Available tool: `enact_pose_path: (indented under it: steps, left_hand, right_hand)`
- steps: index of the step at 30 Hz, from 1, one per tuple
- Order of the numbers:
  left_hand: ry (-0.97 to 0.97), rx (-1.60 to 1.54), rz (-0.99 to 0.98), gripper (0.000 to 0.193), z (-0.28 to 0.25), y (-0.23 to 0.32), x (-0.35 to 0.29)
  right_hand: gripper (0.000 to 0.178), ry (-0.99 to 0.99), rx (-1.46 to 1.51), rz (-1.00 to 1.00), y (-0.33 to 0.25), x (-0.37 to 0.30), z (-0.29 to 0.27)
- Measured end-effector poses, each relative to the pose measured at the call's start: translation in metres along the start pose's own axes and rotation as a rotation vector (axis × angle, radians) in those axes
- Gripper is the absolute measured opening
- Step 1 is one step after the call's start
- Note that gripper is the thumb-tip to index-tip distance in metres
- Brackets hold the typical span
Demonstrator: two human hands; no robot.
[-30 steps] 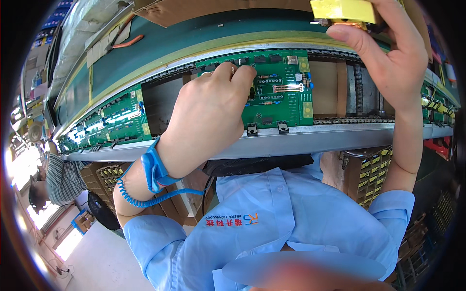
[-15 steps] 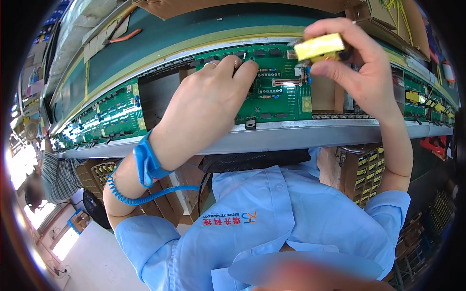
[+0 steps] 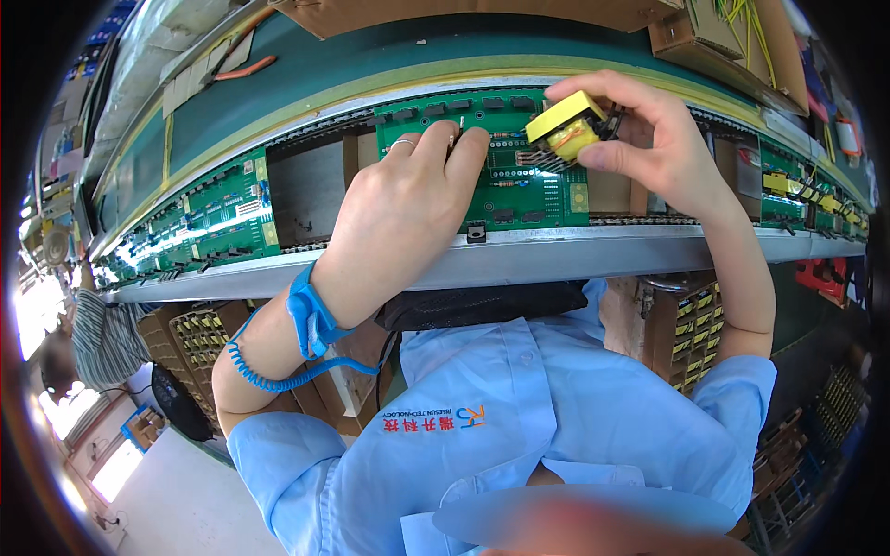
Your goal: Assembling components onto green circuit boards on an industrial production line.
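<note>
A green circuit board lies on the conveyor line in front of me. My left hand rests on the board's left part, fingers together and fingertips pressing near small parts, a ring on one finger. A blue coiled wrist strap wraps that wrist. My right hand pinches a yellow transformer by its sides, tilted, just above the board's upper right area.
More green boards ride the conveyor to the left and others to the right. The metal rail runs along the near edge. Cardboard boxes sit behind. Trays of yellow parts stand below. Another person sits at far left.
My right hand has brought the yellow transformer down from the upper edge to just above the board. My left hand has stayed on the board.
</note>
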State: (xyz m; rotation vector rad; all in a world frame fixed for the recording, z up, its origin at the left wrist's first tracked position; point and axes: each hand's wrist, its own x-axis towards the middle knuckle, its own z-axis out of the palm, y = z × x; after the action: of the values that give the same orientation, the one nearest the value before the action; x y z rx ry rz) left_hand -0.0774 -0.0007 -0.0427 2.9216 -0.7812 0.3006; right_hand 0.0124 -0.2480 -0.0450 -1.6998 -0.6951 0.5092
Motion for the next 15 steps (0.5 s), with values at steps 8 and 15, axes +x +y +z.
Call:
enact_pose_path:
  steps: [8,15]
  left_hand:
    - [0.04,-0.332,-0.108,0.063,0.003,0.0,-0.002]
    - [0.108,-0.472,-0.127,0.083,0.004,-0.005,-0.005]
  right_hand:
    - [0.041,-0.023,0.022,0.116,0.006,0.005,-0.004]
    - [0.042,0.012,-0.023,0.139,0.011,0.008,-0.01]
